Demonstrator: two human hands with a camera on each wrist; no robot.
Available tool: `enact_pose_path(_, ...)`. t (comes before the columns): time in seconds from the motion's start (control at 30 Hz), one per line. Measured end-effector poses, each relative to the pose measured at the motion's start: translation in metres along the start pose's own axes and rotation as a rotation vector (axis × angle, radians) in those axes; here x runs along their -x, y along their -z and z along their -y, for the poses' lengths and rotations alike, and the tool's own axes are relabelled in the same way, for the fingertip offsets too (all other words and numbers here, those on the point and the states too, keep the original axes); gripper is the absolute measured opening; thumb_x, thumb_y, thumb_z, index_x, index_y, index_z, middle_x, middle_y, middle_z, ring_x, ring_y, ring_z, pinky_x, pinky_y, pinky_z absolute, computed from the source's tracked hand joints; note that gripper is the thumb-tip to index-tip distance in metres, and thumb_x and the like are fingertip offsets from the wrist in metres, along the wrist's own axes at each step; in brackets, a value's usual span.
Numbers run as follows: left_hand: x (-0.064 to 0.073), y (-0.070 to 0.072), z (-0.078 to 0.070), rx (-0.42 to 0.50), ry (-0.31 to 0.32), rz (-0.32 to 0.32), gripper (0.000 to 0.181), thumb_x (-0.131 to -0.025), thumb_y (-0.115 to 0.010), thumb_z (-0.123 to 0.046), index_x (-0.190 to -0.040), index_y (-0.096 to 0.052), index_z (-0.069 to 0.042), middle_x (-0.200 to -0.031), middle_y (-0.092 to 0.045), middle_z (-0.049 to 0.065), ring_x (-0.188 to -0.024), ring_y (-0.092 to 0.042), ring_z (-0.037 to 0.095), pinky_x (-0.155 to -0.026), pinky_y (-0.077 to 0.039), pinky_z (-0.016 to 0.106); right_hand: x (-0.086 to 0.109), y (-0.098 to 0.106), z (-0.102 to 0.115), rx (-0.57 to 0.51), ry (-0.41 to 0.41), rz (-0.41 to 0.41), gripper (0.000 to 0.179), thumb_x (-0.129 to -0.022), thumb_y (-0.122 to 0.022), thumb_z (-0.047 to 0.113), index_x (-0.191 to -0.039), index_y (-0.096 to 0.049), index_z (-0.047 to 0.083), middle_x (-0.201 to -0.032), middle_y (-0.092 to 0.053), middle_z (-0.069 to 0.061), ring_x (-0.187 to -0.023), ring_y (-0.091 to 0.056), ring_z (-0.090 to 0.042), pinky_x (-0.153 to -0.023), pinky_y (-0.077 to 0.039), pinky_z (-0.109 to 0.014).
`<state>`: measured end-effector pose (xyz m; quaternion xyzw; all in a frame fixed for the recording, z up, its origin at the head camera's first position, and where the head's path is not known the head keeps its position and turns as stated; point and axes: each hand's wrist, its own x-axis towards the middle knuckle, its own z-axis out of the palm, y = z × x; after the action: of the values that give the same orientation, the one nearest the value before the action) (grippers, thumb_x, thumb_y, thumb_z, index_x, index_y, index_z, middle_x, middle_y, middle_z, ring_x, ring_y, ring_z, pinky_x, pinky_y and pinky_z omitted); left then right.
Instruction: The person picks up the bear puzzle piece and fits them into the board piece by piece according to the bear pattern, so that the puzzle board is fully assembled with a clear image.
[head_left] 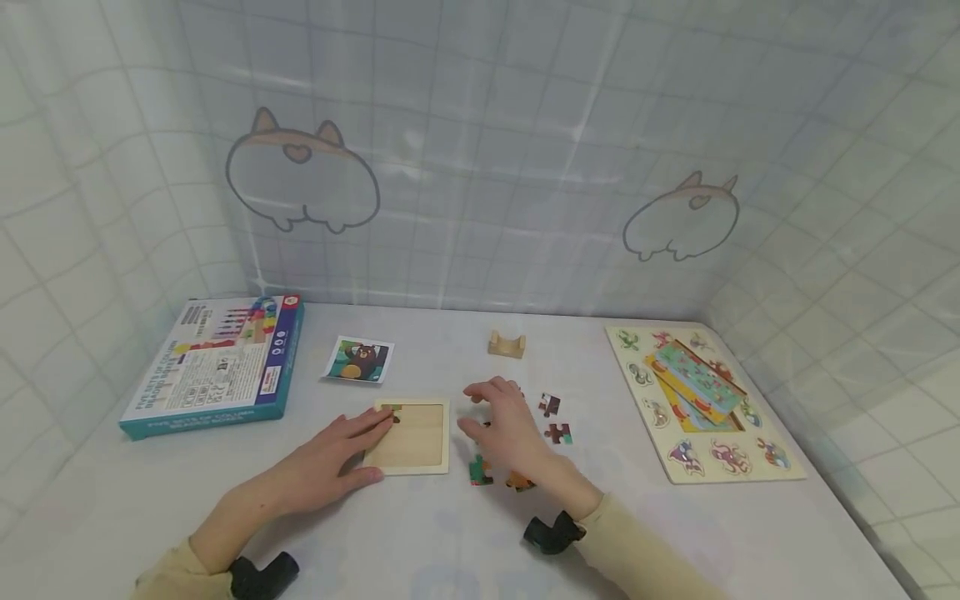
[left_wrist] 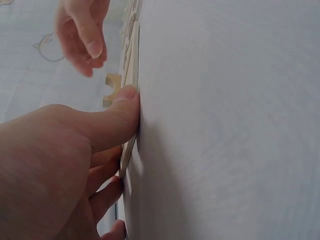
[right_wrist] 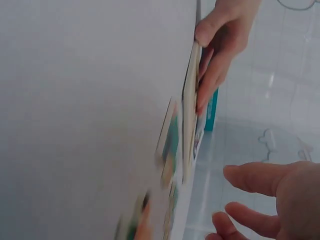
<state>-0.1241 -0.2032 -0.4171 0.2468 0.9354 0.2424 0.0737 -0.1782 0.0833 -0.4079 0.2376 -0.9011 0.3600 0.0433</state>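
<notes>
Where the two hands worked over the table (head_left: 420, 537), we saw a shallow wooden tray (head_left: 412, 443) beside the left hand (head_left: 330, 458), which held it by its left side: the thumb lay against the near corner, and the fingers reached over the far corner, partly covering a small puzzle piece (head_left: 397, 413) there. The right hand (head_left: 510, 429) hung to the right of the tray, thumb and fingers loosely bent and spread apart, and we could make out nothing between them. What mattered most, we judged, was how the loose pieces lay — a green piece (head_left: 478, 473), an orange piece (head_left: 521, 482), a white-and-dark piece (head_left: 551, 405) and a brown piece (head_left: 558, 433), all to the right of the tray and around the right hand, which was clearly the nearer one. We found no marked long axis in the nearly square tray, nor in the scattered pieces. From the head view we could not judge the right hand's height, and it hid some of what lay below; the right wrist view showed its fingertips raised off the table, apart from the blurred pieces. The left wrist view gave us the thumb tip on the tray's edge, seen side-on — yet only the head view let us make out the bear on the picture card (head_left: 362, 362), beyond the tray and to its left.
</notes>
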Motion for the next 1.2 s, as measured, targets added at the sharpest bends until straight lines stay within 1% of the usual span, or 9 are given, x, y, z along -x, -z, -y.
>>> enact_pose_path(0.13, 0.0, 0.0, 0.0, -0.004, -0.003, -0.001, 0.074, -0.097, -0.058, -0.05, -0.154, -0.039, -0.008, -0.161, -0.034, 0.015, -0.147, -0.032, 0.038, -0.119, -0.02, 0.064, 0.001, 0.008, -0.017, 0.016, -0.006, 0.002, 0.035, -0.089, -0.076, 0.019, -0.12, -0.068, 0.005, -0.112, -0.064, -0.007, -0.105, -0.052, -0.026, -0.083, -0.049, -0.035)
enact_pose_path(0.27, 0.0, 0.0, -0.001, -0.001, 0.001, 0.003, 0.074, -0.096, -0.059, -0.051, -0.154, -0.038, -0.009, -0.161, -0.034, 0.015, -0.147, -0.032, 0.038, -0.119, -0.02, 0.064, 0.0, 0.016, -0.037, 0.014, -0.013, 0.004, 0.034, -0.089, -0.077, 0.021, -0.118, -0.069, 0.006, -0.112, -0.064, -0.005, -0.102, -0.053, -0.022, -0.082, -0.049, -0.032)
enact_pose_path(0.37, 0.0, 0.0, -0.001, -0.001, 0.005, 0.002, 0.075, -0.096, -0.059, -0.051, -0.154, -0.038, -0.009, -0.161, -0.034, 0.014, -0.147, -0.032, 0.038, -0.119, -0.019, 0.064, -0.002, 0.022, -0.05, 0.001, -0.03, -0.014, 0.033, -0.089, -0.077, 0.02, -0.117, -0.07, 0.005, -0.108, -0.064, -0.007, -0.102, -0.053, -0.024, -0.084, -0.049, -0.035)
enact_pose_path(0.47, 0.0, 0.0, -0.001, -0.001, 0.007, 0.0, 0.075, -0.096, -0.059, -0.051, -0.154, -0.038, -0.009, -0.161, -0.034, 0.014, -0.147, -0.033, 0.038, -0.119, -0.02, 0.064, -0.005, 0.028, -0.061, 0.02, -0.052, -0.044, 0.032, -0.089, -0.077, 0.019, -0.116, -0.07, 0.004, -0.107, -0.063, -0.008, -0.104, -0.052, -0.026, -0.088, -0.048, -0.039)
enact_pose_path(0.53, 0.0, 0.0, -0.001, -0.001, 0.007, -0.001, 0.075, -0.096, -0.059, -0.051, -0.154, -0.038, -0.009, -0.161, -0.034, 0.014, -0.147, -0.033, 0.038, -0.119, -0.02, 0.064, -0.007, 0.031, -0.066, 0.043, -0.076, -0.056, 0.032, -0.09, -0.076, 0.02, -0.116, -0.071, 0.004, -0.11, -0.063, -0.008, -0.107, -0.051, -0.025, -0.091, -0.048, -0.041)
enact_pose_path(0.6, 0.0, 0.0, -0.001, 0.0, 0.005, -0.002, 0.075, -0.096, -0.059, -0.052, -0.154, -0.039, -0.009, -0.161, -0.034, 0.014, -0.147, -0.033, 0.038, -0.119, -0.02, 0.064, -0.008, 0.033, -0.07, 0.072, -0.09, -0.062, 0.033, -0.089, -0.077, 0.021, -0.116, -0.071, 0.004, -0.111, -0.062, -0.007, -0.106, -0.05, -0.024, -0.089, -0.048, -0.041)
enact_pose_path(0.8, 0.001, 0.0, 0.0, -0.003, 0.003, -0.006, 0.076, -0.095, -0.058, -0.054, -0.154, -0.039, -0.01, -0.161, -0.034, 0.013, -0.147, -0.033, 0.038, -0.119, -0.02, 0.064, -0.009, 0.033, -0.077, 0.115, -0.1, -0.043, 0.033, -0.09, -0.076, 0.024, -0.116, -0.072, 0.004, -0.11, -0.061, -0.008, -0.101, -0.047, -0.022, -0.08, -0.044, -0.034)
enact_pose_path(0.93, 0.001, 0.0, 0.001, -0.004, 0.002, -0.007, 0.076, -0.096, -0.058, -0.054, -0.154, -0.039, -0.01, -0.161, -0.035, 0.013, -0.147, -0.033, 0.037, -0.119, -0.02, 0.064, -0.008, 0.032, -0.082, 0.118, -0.088, -0.045, 0.031, -0.09, -0.076, 0.025, -0.113, -0.073, 0.005, -0.109, -0.06, -0.008, -0.096, -0.045, -0.021, -0.076, -0.042, -0.032)
enact_pose_path(1.2, 0.001, -0.001, 0.002, -0.007, 0.011, -0.011, 0.075, -0.096, -0.057, -0.055, -0.155, -0.038, -0.012, -0.161, -0.035, 0.012, -0.147, -0.033, 0.037, -0.119, -0.019, 0.063, -0.009, 0.031, -0.085, 0.098, -0.061, -0.06, 0.022, -0.09, -0.076, 0.022, -0.106, -0.073, 0.007, -0.105, -0.058, -0.008, -0.093, -0.043, -0.021, -0.075, -0.04, -0.032)
